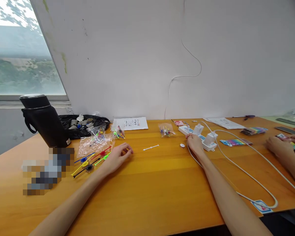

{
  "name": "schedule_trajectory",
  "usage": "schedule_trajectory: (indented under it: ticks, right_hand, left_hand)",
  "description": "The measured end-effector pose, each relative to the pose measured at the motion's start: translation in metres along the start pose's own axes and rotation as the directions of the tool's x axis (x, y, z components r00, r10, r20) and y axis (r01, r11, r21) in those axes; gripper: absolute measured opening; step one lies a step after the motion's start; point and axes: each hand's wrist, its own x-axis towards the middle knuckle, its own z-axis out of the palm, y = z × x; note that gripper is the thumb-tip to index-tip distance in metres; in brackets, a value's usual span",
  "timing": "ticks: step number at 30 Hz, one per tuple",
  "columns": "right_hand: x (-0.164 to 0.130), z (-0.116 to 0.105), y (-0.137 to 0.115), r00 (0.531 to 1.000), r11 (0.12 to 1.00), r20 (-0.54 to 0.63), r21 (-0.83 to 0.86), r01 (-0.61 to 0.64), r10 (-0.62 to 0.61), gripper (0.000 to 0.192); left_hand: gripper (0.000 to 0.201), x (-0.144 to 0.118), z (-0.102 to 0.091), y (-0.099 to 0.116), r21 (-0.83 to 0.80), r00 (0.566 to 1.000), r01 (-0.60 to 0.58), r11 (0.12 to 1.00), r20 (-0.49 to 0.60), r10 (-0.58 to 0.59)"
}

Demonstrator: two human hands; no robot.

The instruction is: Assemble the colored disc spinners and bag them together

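Note:
My left hand rests flat on the orange table, fingers loosely spread, beside several coloured plastic clock hands and a clear bag. It holds nothing that I can see. My right hand lies further out on the table, fingers curled down, next to a white power strip and its cable. A small white disc sits just left of it. A thin white clock hand lies on the table between my two hands.
A black flask and a black bag of parts stand at the back left. Small bags, paper sheets and rainbow packets line the back. Another person's hands work at the right edge.

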Motion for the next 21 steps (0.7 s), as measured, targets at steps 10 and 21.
schedule_trajectory:
  ticks: [10,21]
  right_hand:
    - [-0.008,-0.011,-0.019,0.965,0.979,0.251,-0.164,0.123,-0.079,0.026]
    - [-0.019,-0.016,-0.038,0.934,0.914,0.32,-0.309,0.261,-0.158,0.023]
  left_hand:
    - [0.028,0.0,0.0,0.003,-0.028,1.0,-0.003,1.0,-0.002,0.003]
    - [0.029,0.0,0.001,0.002,-0.075,1.0,0.02,0.997,-0.01,-0.021]
